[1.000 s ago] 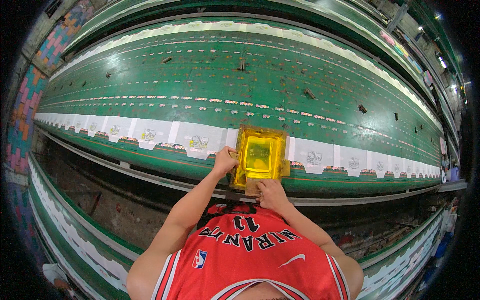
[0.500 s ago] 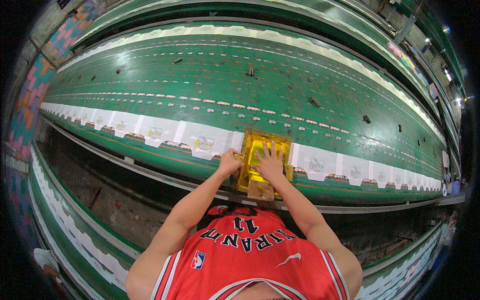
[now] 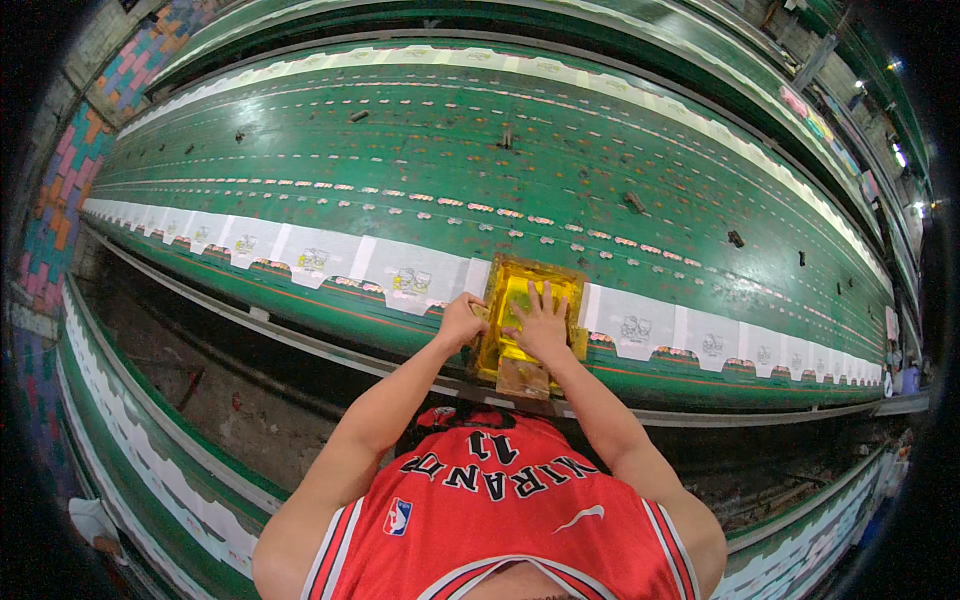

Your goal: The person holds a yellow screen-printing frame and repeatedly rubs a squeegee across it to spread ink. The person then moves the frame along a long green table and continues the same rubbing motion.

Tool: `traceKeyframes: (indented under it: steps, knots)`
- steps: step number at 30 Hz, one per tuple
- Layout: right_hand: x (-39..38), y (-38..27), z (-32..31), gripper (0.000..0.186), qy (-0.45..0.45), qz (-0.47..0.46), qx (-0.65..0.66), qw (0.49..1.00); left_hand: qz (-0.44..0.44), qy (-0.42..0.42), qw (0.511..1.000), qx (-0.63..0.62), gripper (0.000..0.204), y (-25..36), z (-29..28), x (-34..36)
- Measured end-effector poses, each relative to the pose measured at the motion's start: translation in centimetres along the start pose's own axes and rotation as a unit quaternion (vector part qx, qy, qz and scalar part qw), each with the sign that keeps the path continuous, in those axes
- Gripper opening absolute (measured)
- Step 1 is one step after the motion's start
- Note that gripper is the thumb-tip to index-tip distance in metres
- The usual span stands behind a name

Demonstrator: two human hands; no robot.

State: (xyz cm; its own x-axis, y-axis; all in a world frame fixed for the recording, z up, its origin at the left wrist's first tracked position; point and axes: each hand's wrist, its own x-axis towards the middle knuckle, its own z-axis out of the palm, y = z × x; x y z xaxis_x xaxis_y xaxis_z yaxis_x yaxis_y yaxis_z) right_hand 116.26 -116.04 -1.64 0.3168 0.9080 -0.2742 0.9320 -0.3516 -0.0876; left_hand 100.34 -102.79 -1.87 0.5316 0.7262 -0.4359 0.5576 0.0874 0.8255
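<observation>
The shallow rectangular yellow frame with a glossy, see-through look [image 3: 545, 268] sits on the near edge of the long green table [image 3: 400, 130], right in front of the worker. It is built like a low tray, raised walls around a flat yellow bottom that looks greenish in places; whether any paint lies in it, I can't make out past the hand. A squarish brown block [image 3: 523, 378] sits at its near side, toward the worker's body.

The right hand [image 3: 541, 322] is inside those walls, palm down, fingers fanned wide and gripping nothing, laid over the yellow bottom. Its forearm comes up from the right, slanting inward. The left hand [image 3: 462, 322] is bunched at the frame's left wall, fingers curled around its edge; the fingertips are partly hidden from here. Both elbows are out beside the red sleeveless jersey [image 3: 500, 530].

Along the table's near edge, white fabric pieces with small cartoon drawings [image 3: 380, 268] run off to the left, some touched with yellow, while the white pieces on the right [image 3: 645, 320] carry dark outlines. Small dark blocks [image 3: 635, 203] lie scattered farther back.
</observation>
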Motion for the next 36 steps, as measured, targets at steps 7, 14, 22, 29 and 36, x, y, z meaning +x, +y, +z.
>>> traceKeyframes:
  steps: [7, 14, 22, 29, 36]
  knots:
    - [0.3, 0.0, 0.3, 0.07, 0.034, 0.028, 0.012, 0.999, 0.012, 0.002, 1.0, 0.009, 0.055, 0.3, 0.1, -0.1]
    - [-0.1, -0.6, -0.2, 0.071, 0.01, 0.021, 0.016, 1.0, 0.014, 0.009, 1.0, -0.02, 0.051, -1.1, 0.2, 0.6]
    - [0.3, 0.0, 1.0, 0.069, 0.059, 0.018, 0.04, 0.997, 0.006, 0.009, 1.0, 0.001, 0.053, -0.9, 0.5, 0.5]
    - [0.2, 0.1, 1.0, 0.062, 0.086, 0.014, 0.041, 0.995, 0.009, 0.012, 1.0, -0.004, 0.053, -0.5, 0.4, 0.3]
    - [0.8, 0.4, 0.9, 0.056, 0.076, 0.019, 0.018, 0.997, 0.016, 0.019, 1.0, 0.012, 0.053, -1.6, 0.6, 0.9]
